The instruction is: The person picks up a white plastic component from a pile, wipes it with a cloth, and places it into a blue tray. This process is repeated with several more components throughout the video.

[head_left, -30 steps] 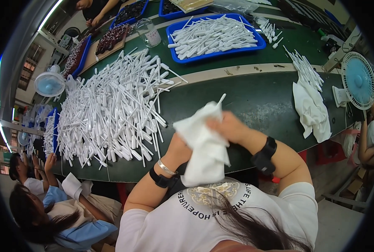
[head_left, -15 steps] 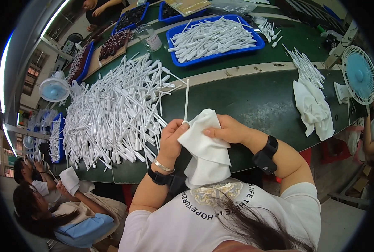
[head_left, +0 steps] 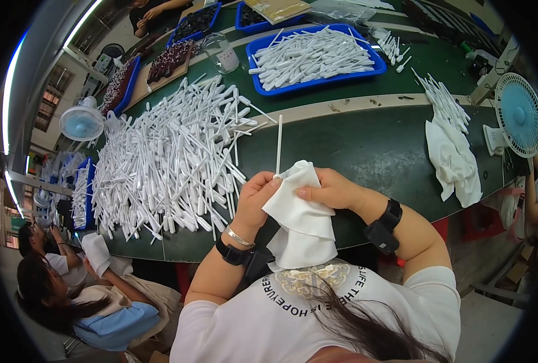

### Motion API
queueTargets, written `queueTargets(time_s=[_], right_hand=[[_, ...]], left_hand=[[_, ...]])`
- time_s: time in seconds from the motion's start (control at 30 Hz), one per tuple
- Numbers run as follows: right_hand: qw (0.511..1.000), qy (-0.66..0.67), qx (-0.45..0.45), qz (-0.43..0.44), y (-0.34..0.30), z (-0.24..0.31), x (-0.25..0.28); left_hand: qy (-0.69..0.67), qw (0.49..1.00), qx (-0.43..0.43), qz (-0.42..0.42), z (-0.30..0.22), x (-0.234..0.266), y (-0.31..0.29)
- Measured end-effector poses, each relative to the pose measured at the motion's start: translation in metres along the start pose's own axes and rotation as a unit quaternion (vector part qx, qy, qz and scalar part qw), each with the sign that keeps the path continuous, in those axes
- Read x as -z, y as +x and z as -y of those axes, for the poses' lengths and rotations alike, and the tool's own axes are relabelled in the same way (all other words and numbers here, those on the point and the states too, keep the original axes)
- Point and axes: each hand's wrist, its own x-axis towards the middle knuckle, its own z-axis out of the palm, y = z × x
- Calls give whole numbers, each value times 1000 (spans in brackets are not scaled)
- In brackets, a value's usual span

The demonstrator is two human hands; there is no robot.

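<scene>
My left hand (head_left: 256,199) is closed on a slim white plastic handle (head_left: 279,145). The thin shaft stands up from the fingertips, and its lower end is hidden by the hand and a cloth. That white cloth (head_left: 305,227) hangs in folds in front of my chest. Closed on the cloth's upper part, my right hand (head_left: 334,189) has its thumb pressed on the fabric, right beside the left hand. On the green table to the left lies a big heap of similar white handles (head_left: 166,157), each with a thicker end and a thin shaft.
A blue tray (head_left: 385,65) full of white handles is at the back. On the right lie a crumpled cloth (head_left: 453,160), a small bundle of handles (head_left: 441,100) and a fan (head_left: 518,115). A glass jar (head_left: 223,57) stands behind the heap. Co-workers sit at the left.
Both hands, with the handle and cloth, sit slightly further right in the picture; the whole view has shifted a little. The grip of both hands looks the same.
</scene>
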Motion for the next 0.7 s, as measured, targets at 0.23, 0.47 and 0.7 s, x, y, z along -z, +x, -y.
queueTargets(time_s=[0.23, 0.47, 0.7], right_hand=[[1000, 9, 5, 2, 1, -1, 0], [999, 12, -3, -36, 2, -5, -1], [999, 4, 35, -33, 0, -3, -12]], left_hand=[[-2, 1000, -12, 2, 0, 0, -2], [55, 998, -34, -1, 8, -5, 2], [144, 988, -54, -9, 15, -16, -6]])
